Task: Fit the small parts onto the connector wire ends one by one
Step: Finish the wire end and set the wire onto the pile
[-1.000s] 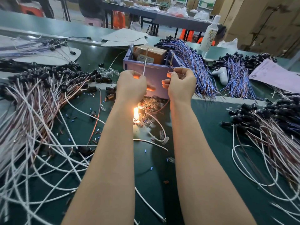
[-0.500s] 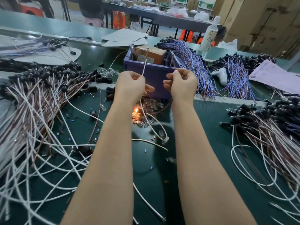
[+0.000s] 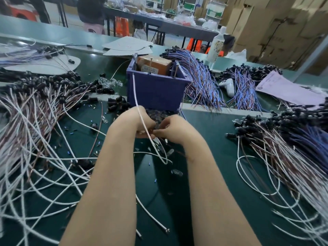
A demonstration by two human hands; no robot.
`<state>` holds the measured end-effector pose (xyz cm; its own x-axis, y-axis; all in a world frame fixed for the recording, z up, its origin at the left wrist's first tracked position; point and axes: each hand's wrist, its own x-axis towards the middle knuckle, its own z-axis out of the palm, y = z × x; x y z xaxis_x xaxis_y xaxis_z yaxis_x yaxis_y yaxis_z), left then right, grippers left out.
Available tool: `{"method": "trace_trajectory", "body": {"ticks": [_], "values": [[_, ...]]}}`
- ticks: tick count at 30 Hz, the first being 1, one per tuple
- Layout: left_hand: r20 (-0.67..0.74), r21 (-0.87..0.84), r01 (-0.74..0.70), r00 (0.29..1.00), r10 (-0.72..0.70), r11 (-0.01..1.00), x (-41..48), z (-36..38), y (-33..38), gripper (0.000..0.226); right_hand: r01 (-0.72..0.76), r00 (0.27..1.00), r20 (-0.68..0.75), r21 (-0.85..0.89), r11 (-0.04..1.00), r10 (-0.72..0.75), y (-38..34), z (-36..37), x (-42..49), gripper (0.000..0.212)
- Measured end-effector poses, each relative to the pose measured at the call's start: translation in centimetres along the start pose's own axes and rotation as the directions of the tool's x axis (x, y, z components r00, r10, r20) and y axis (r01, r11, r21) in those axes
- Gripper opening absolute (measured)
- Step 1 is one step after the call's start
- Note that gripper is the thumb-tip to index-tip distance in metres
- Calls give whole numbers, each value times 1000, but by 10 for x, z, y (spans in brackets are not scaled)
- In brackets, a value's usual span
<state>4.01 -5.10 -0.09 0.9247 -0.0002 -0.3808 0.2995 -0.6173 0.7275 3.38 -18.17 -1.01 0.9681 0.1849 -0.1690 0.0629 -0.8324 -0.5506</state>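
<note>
Green bench mat (image 3: pixel 213 139) before the purple bin (image 3: pixel 156 91): left hand (image 3: pixel 134 123) grips a white wire (image 3: pixel 135 93) crossing its back; right hand (image 3: pixel 173 127), fingers curled, meets it, hold indiscernible.

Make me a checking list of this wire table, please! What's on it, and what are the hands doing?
Surface: green table mat, mostly covered.
Job's things: white wire rising past the purple bin; small clear parts left of the bin.
Clutter: tiny blue bits scattered; brown box inside the bin.
Hands: left hand grips the white wire; right hand curled against it, its hold hidden.
Cables: white-and-brown bundles with black ends on both sides; blue bundles behind.
Surroundings: cardboard boxes, a person at far tables.
</note>
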Motion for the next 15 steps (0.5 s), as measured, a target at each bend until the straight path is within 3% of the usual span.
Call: {"method": "trace_trajectory", "body": {"ticks": [9,12,15], "values": [[-29,-54,-10,1000,8,999,-3,1,-3,28,-9,998,-65,-167,986,-2,-15,20,2,16],[-67,-45,-31,997,28,999,-6,2,0,33,20,994,-109,-101,995,-31,-14,22,1,18],[-186,83,-97,976,111,992,-11,-3,7,40,72,964,-264,103,992,-42,-14,13,-1,20]]}}
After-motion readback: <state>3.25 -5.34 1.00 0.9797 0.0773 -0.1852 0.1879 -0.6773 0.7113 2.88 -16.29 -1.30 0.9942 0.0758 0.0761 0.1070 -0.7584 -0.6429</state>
